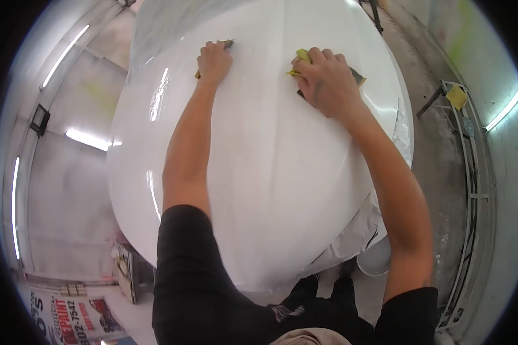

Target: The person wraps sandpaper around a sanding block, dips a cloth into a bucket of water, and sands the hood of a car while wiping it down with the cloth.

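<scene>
A white, glossy car hood (253, 172) fills the middle of the head view. My left hand (214, 62) presses on its far part, left of the centre crease, closed over a dark and yellow pad (228, 43). Only small edges of that pad show beyond my fingers and wrist. Farther right, my right hand (331, 83) is closed on a crumpled yellow cloth (303, 56). A dark sheet (358, 76) sticks out from beneath the same palm; whether it is joined to the cloth is hidden. Both hands rest low against the hood.
Crinkled masking sheet (351, 241) hangs along the hood's near right edge. Below it stands a white bucket (375, 261). A metal rack (472, 172) with a yellow cloth (456, 97) runs along the right wall. At lower left lies a printed banner (75, 313).
</scene>
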Demonstrator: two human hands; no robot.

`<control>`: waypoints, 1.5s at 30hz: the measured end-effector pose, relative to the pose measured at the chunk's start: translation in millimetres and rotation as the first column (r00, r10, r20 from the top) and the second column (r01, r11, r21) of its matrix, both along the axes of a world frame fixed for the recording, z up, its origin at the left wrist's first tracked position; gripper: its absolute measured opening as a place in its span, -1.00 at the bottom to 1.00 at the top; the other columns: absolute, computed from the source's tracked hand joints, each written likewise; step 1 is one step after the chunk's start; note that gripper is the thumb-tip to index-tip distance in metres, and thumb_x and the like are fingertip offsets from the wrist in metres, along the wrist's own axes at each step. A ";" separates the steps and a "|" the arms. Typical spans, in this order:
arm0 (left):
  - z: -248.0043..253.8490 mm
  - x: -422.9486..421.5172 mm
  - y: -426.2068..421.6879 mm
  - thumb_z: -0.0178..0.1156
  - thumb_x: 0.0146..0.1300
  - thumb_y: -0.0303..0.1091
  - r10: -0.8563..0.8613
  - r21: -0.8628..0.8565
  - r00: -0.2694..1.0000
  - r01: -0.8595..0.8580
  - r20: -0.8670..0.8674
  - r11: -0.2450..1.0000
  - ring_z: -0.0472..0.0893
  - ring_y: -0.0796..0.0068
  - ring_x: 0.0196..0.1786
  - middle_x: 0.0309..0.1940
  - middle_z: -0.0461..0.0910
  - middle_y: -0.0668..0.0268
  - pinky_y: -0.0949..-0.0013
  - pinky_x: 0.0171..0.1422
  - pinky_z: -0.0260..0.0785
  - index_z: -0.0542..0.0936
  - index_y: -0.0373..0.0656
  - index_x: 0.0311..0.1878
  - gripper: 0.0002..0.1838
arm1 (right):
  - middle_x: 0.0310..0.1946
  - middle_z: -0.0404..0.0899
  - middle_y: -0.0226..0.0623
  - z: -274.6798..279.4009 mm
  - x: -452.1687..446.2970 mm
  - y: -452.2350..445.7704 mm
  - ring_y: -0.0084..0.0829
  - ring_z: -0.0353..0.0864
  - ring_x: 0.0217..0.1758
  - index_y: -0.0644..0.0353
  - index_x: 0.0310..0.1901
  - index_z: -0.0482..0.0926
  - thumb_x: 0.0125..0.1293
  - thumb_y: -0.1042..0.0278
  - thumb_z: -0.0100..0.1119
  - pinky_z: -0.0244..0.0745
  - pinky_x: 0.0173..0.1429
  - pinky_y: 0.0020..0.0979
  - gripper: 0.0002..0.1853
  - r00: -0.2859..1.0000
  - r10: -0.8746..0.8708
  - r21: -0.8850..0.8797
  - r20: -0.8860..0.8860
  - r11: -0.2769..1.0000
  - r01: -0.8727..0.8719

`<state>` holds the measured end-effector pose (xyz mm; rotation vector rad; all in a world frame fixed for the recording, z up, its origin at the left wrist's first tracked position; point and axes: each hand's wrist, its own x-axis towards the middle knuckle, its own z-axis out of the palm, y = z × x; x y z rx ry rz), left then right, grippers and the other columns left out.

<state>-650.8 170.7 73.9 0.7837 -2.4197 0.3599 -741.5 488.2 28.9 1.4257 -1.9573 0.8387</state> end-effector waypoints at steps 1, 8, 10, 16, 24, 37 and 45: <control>-2.0 23.5 18.9 0.20 0.40 -0.34 -0.075 0.010 0.997 0.075 0.006 0.997 0.58 -0.09 0.08 -0.03 0.60 0.02 -0.06 0.16 0.44 0.69 -0.16 0.10 -0.73 | -0.10 0.65 -0.24 -1.6 -1.7 -2.9 -0.23 0.64 0.03 0.10 -0.15 0.73 0.32 0.27 0.31 0.49 0.08 -0.16 -0.84 1.000 -0.003 -0.010 -0.002 1.000 0.003; -33.0 192.9 143.8 0.28 0.19 -0.61 -0.391 0.083 0.920 0.393 -0.034 0.916 0.55 0.07 0.02 -0.12 0.57 0.17 0.09 0.14 0.41 0.73 -0.21 0.07 -0.64 | -0.05 0.62 -0.28 5.1 5.6 -6.1 -0.25 0.62 0.01 0.08 0.00 0.72 0.34 0.30 0.36 0.49 0.08 -0.18 -0.78 0.997 -0.076 0.077 -0.008 0.994 0.076; -23.1 133.9 95.1 0.28 0.22 -0.57 -0.363 0.080 0.932 0.364 -0.022 0.928 0.55 0.03 0.03 -0.13 0.57 0.12 0.04 0.13 0.42 0.72 -0.20 0.01 -0.72 | -0.06 0.61 -0.28 3.8 6.0 -5.8 -0.25 0.62 0.00 0.08 0.00 0.72 0.33 0.30 0.37 0.48 0.07 -0.18 -0.77 0.998 -0.066 0.096 0.016 0.993 0.064; -1.1 1.1 20.7 0.22 0.37 -0.35 -0.098 -0.038 0.995 0.097 -0.021 0.995 0.57 -0.06 0.08 -0.07 0.60 0.02 -0.04 0.15 0.45 0.71 -0.15 0.00 -0.79 | -0.08 0.63 -0.24 1.9 0.2 -3.9 -0.22 0.62 0.01 0.10 -0.17 0.72 0.31 0.27 0.31 0.48 0.07 -0.14 -0.85 1.000 0.003 -0.020 -0.007 1.000 -0.003; -31.6 161.4 140.6 0.20 0.23 -0.61 -0.373 0.087 0.927 0.374 -0.026 0.923 0.57 0.05 -0.02 -0.15 0.58 0.15 0.04 0.11 0.45 0.75 -0.13 0.06 -0.64 | -0.11 0.61 -0.25 0.4 2.8 -9.7 -0.23 0.61 -0.02 0.09 -0.11 0.72 0.29 0.30 0.34 0.46 0.04 -0.17 -0.82 1.000 -0.012 0.026 0.013 1.000 0.012; -32.5 154.9 185.4 0.28 0.27 -0.62 -0.497 0.054 0.865 0.501 -0.072 0.864 0.57 0.00 -0.05 -0.16 0.57 0.10 0.08 0.06 0.45 0.74 -0.19 0.03 -0.72 | -0.10 0.60 -0.26 0.4 -3.0 -6.8 -0.24 0.59 -0.01 0.09 -0.10 0.72 0.28 0.31 0.37 0.45 0.04 -0.18 -0.81 1.000 -0.013 0.004 0.025 1.000 0.012; -2.2 -58.5 34.0 0.20 0.37 -0.38 -0.136 0.039 0.988 0.139 -0.079 0.990 0.58 -0.08 0.09 -0.04 0.62 0.05 -0.08 0.19 0.45 0.74 -0.10 0.06 -0.74 | -0.07 0.60 -0.28 2.4 -3.8 -3.3 -0.24 0.59 0.01 0.08 -0.06 0.73 0.28 0.31 0.37 0.45 0.07 -0.18 -0.79 0.999 0.024 0.009 0.044 1.000 -0.025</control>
